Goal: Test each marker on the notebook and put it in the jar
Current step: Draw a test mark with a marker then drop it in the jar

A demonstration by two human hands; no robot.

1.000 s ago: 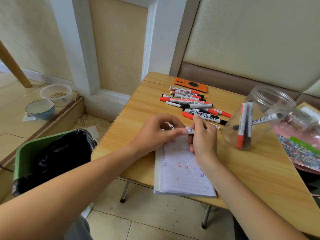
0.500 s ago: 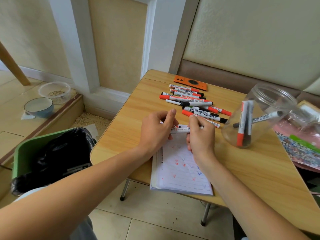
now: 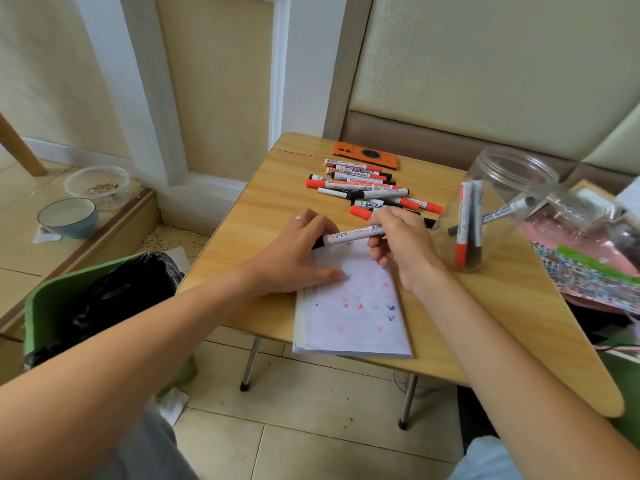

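From the head camera, the right hand [image 3: 403,244] holds a white marker [image 3: 356,234] nearly level above the top of the notebook [image 3: 356,313], its fingers [image 3: 382,260] curled round the barrel near the right end. The marker's black end points left and meets the left hand [image 3: 294,258], which lies over the notebook's upper left corner with the thumb stretched flat along the page and a ring on one finger; whether those fingers pinch the black end or only touch it cannot be told. The print on the barrel is too blurred to read.

The notebook lies open on the wooden counter [image 3: 263,202], its lower edge hanging just past the counter's near rim. Its lined page carries small red and blue ticks.

Behind the hands a loose pile of markers [image 3: 367,188] rests on the counter — white barrels with red or black caps, their label text too small to make out. Beyond the pile lies an orange phone case [image 3: 367,155] with a round dark opening.

To the right of the right hand stands a clear plastic jar [image 3: 498,209], lid off, tilted in this wide-angle view. Inside it are several markers [image 3: 467,230]: a red-capped one and a dark one standing upright, and one leaning across whose barrel reads "BOARD MARKER"

On the floor to the left sits a green bin [image 3: 48,306] lined with a black bag, and further back a blue bowl [image 3: 67,218] beside a clear container [image 3: 97,185] — both on a raised ledge
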